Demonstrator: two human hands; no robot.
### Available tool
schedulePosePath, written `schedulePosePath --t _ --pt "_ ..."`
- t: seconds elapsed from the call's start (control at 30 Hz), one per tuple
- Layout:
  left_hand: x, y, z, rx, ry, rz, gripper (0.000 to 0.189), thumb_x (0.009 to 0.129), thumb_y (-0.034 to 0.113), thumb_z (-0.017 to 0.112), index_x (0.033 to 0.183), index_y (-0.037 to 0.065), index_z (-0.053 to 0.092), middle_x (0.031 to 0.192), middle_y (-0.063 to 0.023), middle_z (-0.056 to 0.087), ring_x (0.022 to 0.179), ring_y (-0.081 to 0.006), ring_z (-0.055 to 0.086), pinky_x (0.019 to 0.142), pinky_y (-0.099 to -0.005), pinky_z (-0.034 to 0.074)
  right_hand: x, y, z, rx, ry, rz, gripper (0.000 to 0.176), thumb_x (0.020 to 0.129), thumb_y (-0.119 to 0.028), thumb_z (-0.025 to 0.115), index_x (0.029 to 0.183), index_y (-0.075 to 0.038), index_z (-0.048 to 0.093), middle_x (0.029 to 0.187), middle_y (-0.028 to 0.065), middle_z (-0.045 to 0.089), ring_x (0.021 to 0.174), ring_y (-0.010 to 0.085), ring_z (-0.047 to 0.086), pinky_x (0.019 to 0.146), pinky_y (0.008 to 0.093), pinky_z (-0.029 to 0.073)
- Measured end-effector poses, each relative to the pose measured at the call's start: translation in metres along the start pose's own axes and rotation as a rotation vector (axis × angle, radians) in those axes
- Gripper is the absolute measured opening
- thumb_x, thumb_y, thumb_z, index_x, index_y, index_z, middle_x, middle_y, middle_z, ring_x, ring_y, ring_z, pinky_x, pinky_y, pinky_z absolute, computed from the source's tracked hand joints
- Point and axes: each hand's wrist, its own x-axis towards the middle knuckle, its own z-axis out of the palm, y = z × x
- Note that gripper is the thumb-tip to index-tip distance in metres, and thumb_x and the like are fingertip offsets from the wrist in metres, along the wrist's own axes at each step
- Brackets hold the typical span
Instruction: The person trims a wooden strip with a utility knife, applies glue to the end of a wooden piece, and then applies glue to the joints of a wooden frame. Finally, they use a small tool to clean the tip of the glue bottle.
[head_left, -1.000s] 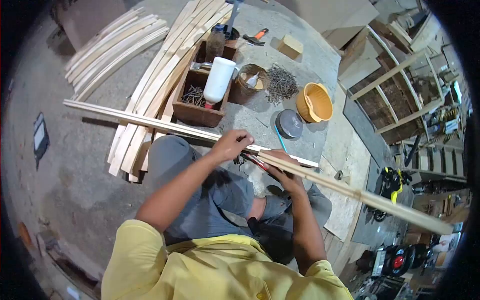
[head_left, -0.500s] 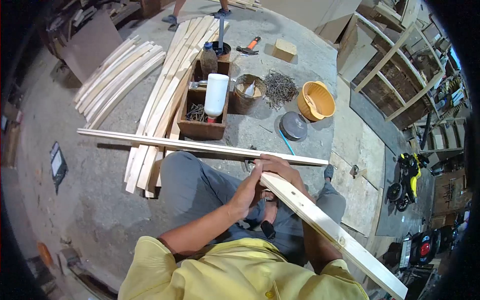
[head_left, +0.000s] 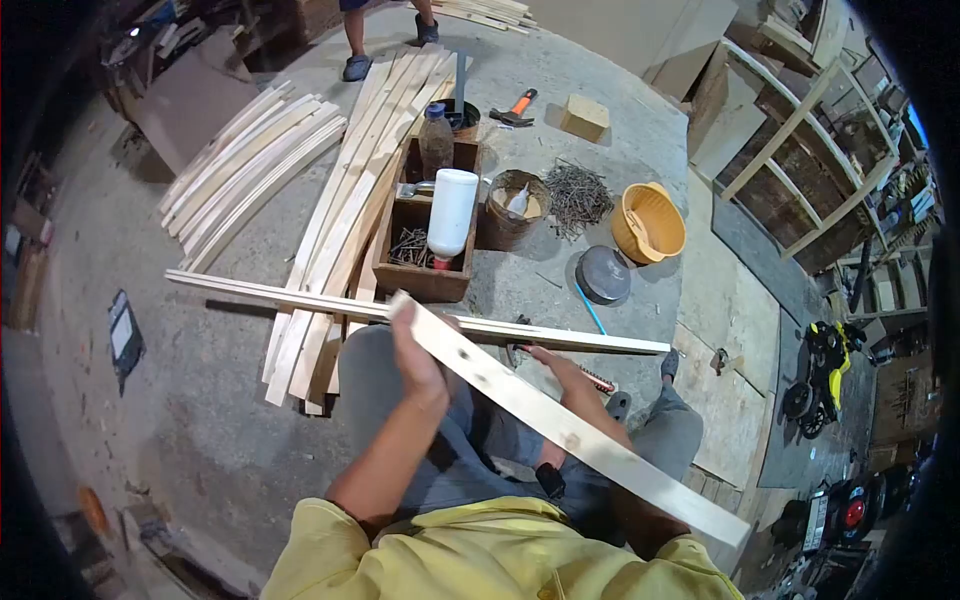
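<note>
the left hand [head_left: 421, 360] pinches one end of a board [head_left: 560, 422] — held up at a slant. the right hand [head_left: 565, 374] is low, near a long stick [head_left: 580, 338]; its fingers hardly show — can't tell if they are spread or pressed together. past the stick, a white bottle [head_left: 453, 215] stands in a box [head_left: 425, 287].

This place is serving as a woodworking shop: timber strips [head_left: 345, 230] are lying stacked on the concrete floor [head_left: 230, 370], loose nails [head_left: 579, 195] are lying heaped near a wooden box [head_left: 420, 283], and a hammer [head_left: 521, 103] is resting toward the floor's far edge. Beyond its right edge, a wooden frame [head_left: 780, 133] is standing; a person is holding a pale board [head_left: 560, 428].
</note>
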Motion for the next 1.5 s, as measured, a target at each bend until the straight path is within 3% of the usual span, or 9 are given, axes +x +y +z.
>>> schedulePosePath --t 0.1,0.17,0.23,0.3,0.37,0.57,0.77,0.97,1.5 --pt "0.028 0.047 -0.009 -0.028 -0.074 0.16 0.051 0.09 0.051 0.047 0.064 0.007 0.05 0.058 -0.0116 0.052 0.057 -0.023 0.051 0.058 -0.0343 0.042 -0.021 0.008 0.029 0.143 -0.324 0.52 0.051 0.09 -0.027 0.066 0.134 -0.003 0.053 0.141 0.0187 0.05 0.128 0.0365 0.049 0.108 0.044 0.038" --pt "0.025 0.079 -0.003 0.054 0.001 0.277 0.053 0.092 0.051 0.043 0.064 0.007 0.051 0.059 -0.0115 0.053 0.058 -0.022 0.05 0.058 -0.0336 0.04 -0.019 -0.056 0.018 -0.148 -0.579 0.373 0.045 0.095 -0.032 0.059 0.131 -0.005 0.056 0.137 0.0183 0.053 0.125 0.035 0.051 0.106 0.0438 0.04" --pt "0.041 0.096 -0.011 -0.108 0.153 0.391 0.053 0.095 0.049 0.039 0.065 0.007 0.051 0.058 -0.01 0.051 0.06 -0.0217 0.048 0.061 -0.0332 0.039 -0.034 -0.062 0.036 0.105 -0.652 0.048 0.04 0.098 -0.028 0.057 0.133 -0.009 0.056 0.133 0.0176 0.056 0.124 0.0329 0.052 0.105 0.042 0.04" --pt "0.046 0.113 -0.035 0.029 -0.185 0.559 0.052 0.096 0.047 0.035 0.069 0.006 0.05 0.062 -0.0101 0.051 0.07 -0.0222 0.05 0.071 -0.0344 0.04 -0.028 -0.096 0.025 0.303 -0.728 -0.056 0.038 0.098 -0.028 0.057 0.131 -0.01 0.058 0.13 0.0171 0.059 0.122 0.0325 0.054 0.104 0.0412 0.042" --pt "0.042 0.121 -0.031 -0.006 -0.104 0.578 0.051 0.098 0.042 0.029 0.069 0.005 0.05 0.062 -0.0097 0.05 0.068 -0.0227 0.048 0.071 -0.035 0.039 -0.009 -0.138 -0.006 0.503 -0.802 -0.159 0.035 0.098 -0.028 0.057 0.13 -0.011 0.059 0.126 0.0166 0.061 0.12 0.032 0.055 0.103 0.0403 0.043" --pt "0.033 0.129 -0.037 0.141 -0.263 0.835 0.053 0.097 0.042 0.028 0.062 0.006 0.048 0.064 -0.0087 0.047 0.071 -0.0222 0.043 0.07 -0.0353 0.036 0.164 -0.113 -0.06 0.123 0.037 -0.206 0.033 0.087 -0.019 0.072 0.116 -0.004 0.065 0.106 0.0095 0.069 0.092 0.0169 0.066 0.081 0.0303 0.051" --pt "0.035 0.139 -0.052 0.233 -0.336 0.948 0.057 0.094 0.048 0.027 0.062 0.007 0.05 0.063 -0.0071 0.045 0.072 -0.0226 0.041 0.07 -0.0369 0.034 0.316 0.016 0.009 0.162 0.354 0.216 0.11 0.062 -0.05 0.088 0.144 0.0 0.035 0.115 0.0216 0.063 0.1 0.0279 0.064 0.085 0.0396 0.052" --pt "0.052 0.144 -0.062 0.429 -0.295 1.025 0.055 0.091 0.047 0.03 0.065 0.006 0.055 0.06 -0.007 0.048 0.073 -0.0229 0.043 0.071 -0.0385 0.035 0.337 -0.014 0.051 0.139 0.428 0.303 0.118 0.057 -0.044 0.09 0.146 0.001 0.028 0.128 0.0252 0.057 0.115 0.0349 0.06 0.096 0.0422 0.049" --pt "0.111 0.128 -0.063 0.486 -0.236 0.964 0.058 0.092 0.048 0.027 0.056 0.007 0.047 0.056 -0.0075 0.045 0.068 -0.0228 0.043 0.071 -0.0403 0.036 0.341 -0.034 0.005 0.668 0.45 0.113 0.104 0.063 -0.017 0.087 0.146 -0.004 0.024 0.114 0.0203 0.059 0.095 0.0275 0.066 0.083 0.0399 0.056"
